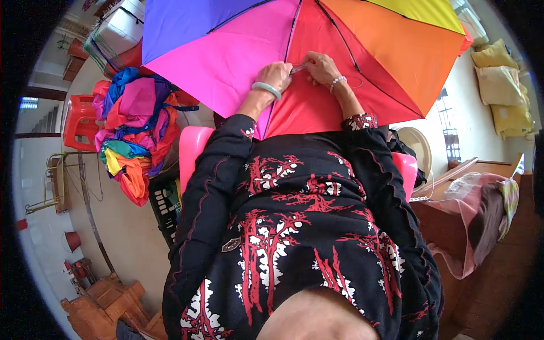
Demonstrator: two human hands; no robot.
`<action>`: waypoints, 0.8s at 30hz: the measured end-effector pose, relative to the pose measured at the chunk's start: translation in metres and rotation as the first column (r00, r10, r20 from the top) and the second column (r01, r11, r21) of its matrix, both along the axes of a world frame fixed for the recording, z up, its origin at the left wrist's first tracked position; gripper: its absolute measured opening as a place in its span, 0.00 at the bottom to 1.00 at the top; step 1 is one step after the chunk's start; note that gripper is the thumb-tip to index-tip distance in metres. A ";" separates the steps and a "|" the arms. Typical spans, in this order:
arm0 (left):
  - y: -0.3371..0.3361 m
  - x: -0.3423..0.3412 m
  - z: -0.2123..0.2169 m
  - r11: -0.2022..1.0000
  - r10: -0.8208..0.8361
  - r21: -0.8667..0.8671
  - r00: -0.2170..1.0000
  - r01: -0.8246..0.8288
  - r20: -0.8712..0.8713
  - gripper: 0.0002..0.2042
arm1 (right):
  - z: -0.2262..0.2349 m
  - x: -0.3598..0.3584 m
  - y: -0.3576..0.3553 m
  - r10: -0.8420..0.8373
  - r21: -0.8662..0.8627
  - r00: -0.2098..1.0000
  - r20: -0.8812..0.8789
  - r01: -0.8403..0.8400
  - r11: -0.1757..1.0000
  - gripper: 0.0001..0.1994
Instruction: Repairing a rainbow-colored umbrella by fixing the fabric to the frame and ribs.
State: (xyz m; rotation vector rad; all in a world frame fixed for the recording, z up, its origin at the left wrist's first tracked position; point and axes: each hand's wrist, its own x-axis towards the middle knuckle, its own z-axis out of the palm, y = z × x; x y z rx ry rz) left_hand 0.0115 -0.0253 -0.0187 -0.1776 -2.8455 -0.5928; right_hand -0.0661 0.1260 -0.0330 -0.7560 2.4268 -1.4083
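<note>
the bright umbrella (314, 39) is at the top middle of the frame. its dark rib (293, 31) runs up from the left hand (275, 77), nearer than the right hand (323, 69). fingers of both pinch a thin bit (298, 68).

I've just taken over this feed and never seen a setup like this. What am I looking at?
No machine here: these are a person's bare hands. The one picture comes from a wide fisheye camera on their head, looking down, so edges bend and its left is their left. An open umbrella in rainbow colours spreads before them, black ribs showing. The left hand, with a pale bangle, and the right hand, with a beaded bracelet, meet near its pink-red seam. A thin thing shows between the fingertips, too small to identify. Coloured cloth is heaped at left.
</note>
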 end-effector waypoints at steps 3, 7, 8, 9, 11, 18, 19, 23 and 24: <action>0.002 -0.005 -0.003 0.994 0.016 -0.111 1.000 -0.019 -0.026 0.04 | -0.004 -0.003 0.004 0.015 -0.007 1.000 0.006 -0.015 1.000 0.03; 0.002 0.002 0.001 0.998 -0.067 0.013 0.991 0.069 -0.116 0.04 | -0.008 -0.005 0.001 0.025 -0.014 0.971 -0.238 -0.030 0.999 0.03; 0.003 0.002 0.000 0.994 -0.084 0.057 0.993 0.089 -0.082 0.04 | -0.008 -0.006 0.002 0.021 0.001 0.974 -0.227 -0.021 1.000 0.03; 0.005 0.002 -0.001 0.989 -0.103 0.102 0.993 0.108 -0.049 0.05 | -0.008 -0.006 0.003 0.015 0.018 0.977 -0.215 -0.012 1.000 0.04; 0.007 0.003 0.000 0.981 -0.122 0.148 0.992 0.124 -0.020 0.05 | -0.006 -0.006 0.003 0.012 0.034 0.978 -0.207 -0.005 0.999 0.04; 0.010 0.008 -0.006 0.924 -0.087 0.364 0.992 0.115 -0.093 0.08 | 0.006 -0.002 0.005 0.000 0.078 0.966 -0.259 0.021 0.997 0.06; 0.009 0.006 -0.007 0.924 -0.083 0.366 0.992 0.111 -0.091 0.08 | 0.007 -0.001 0.005 0.004 0.079 0.966 -0.258 0.017 0.997 0.06; -0.001 -0.003 -0.009 0.852 0.291 0.410 0.946 -0.325 0.145 0.10 | 0.009 0.001 0.002 0.036 0.058 0.952 -0.303 -0.020 0.998 0.05; 0.000 -0.002 -0.001 0.798 0.284 0.484 0.932 -0.359 0.223 0.10 | 0.008 0.000 0.004 0.030 0.067 0.954 -0.300 -0.011 0.998 0.05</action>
